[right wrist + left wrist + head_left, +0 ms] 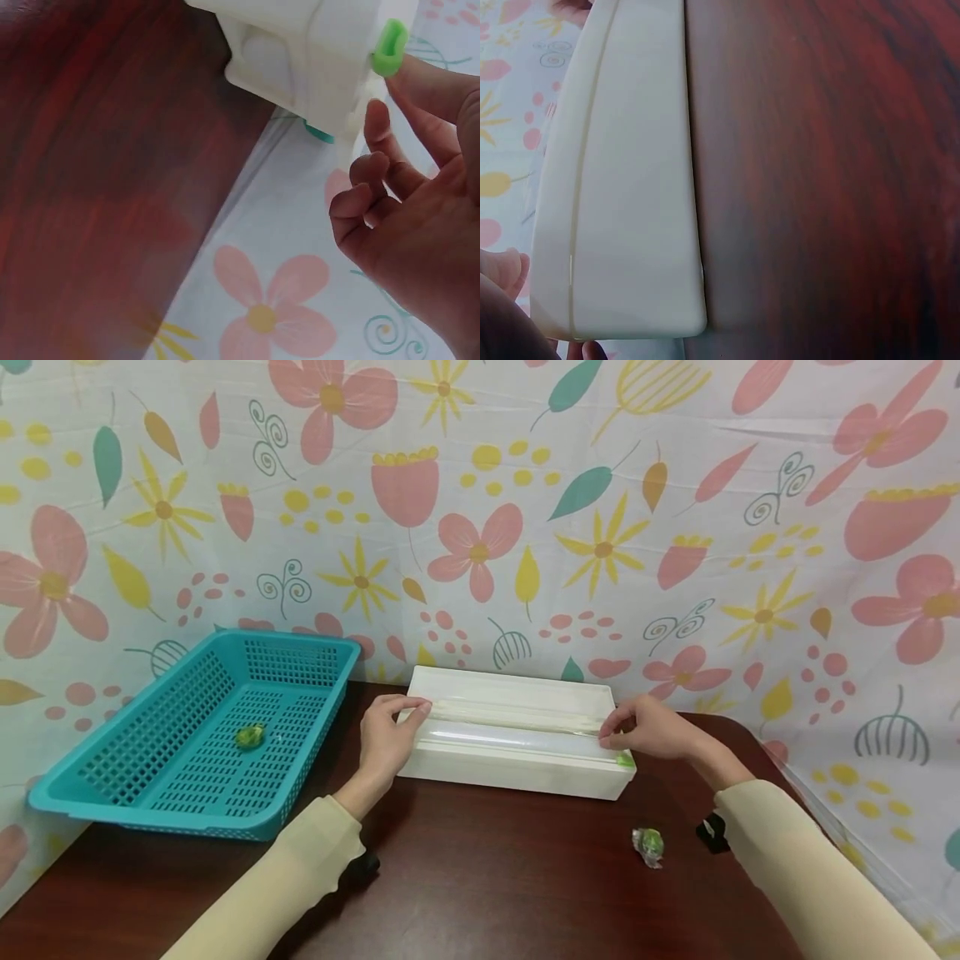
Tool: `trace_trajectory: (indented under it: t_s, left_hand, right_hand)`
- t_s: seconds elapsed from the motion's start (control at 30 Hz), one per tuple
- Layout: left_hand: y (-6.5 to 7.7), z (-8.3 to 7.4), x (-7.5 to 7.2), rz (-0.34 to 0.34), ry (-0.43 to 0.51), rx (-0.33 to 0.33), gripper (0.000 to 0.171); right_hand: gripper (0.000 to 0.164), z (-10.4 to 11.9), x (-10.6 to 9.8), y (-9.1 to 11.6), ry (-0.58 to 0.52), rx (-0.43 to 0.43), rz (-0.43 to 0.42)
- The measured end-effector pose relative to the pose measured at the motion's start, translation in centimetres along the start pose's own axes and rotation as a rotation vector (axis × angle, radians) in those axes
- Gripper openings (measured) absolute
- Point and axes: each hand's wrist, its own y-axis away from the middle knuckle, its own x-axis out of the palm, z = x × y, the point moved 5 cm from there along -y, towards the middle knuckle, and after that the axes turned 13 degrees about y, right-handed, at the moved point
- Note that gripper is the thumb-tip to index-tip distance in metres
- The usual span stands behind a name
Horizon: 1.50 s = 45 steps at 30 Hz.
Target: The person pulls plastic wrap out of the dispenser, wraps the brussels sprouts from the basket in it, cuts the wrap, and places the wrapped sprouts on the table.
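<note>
A white cling film dispenser box lies lengthwise at the back of the table, its top open. Shiny clear cling film runs along the opening. With thumb and index finger, my left hand pinches the film at the box's left end. At the right end, my right hand pinches the film's other side. A green slider sits on the box's right end, close to my right fingers in the right wrist view. The film itself is hard to make out in both wrist views.
On the left stands a teal plastic basket holding a small green wrapped item. Another small green item in clear wrap lies on the dark table at the right. A flower-patterned curtain hangs behind the table.
</note>
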Motion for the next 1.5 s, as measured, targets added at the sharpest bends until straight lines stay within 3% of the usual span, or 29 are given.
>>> trace_trajectory:
  t_s: [0.2,0.63,0.9,1.17,1.5]
  left_hand:
    - [-0.3,-0.1,0.1,0.000,-0.006,0.008,0.024]
    - [-0.5,0.0,-0.2,-0.020,-0.014,-0.054,0.025]
    - [-0.8,0.0,-0.3,-0.049,0.007,-0.058,0.023]
    - [-1.3,-1.3,-0.6,-0.070,0.052,-0.024,0.021]
    - [-1.9,-3.5,-1.2,-0.095,0.119,-0.006,0.020]
  right_hand:
    - [0.009,-0.5,0.1,0.7,-0.037,0.005,-0.054]
    - [0.009,-0.9,-0.2,1.4,-0.005,0.032,-0.169]
    - [0.011,-0.7,-0.6,1.6,-0.014,0.113,-0.218]
    - [0.021,0.0,-1.4,1.8,-0.016,0.177,-0.294]
    - [0.017,1.5,-3.7,2.7,-0.016,0.237,-0.424]
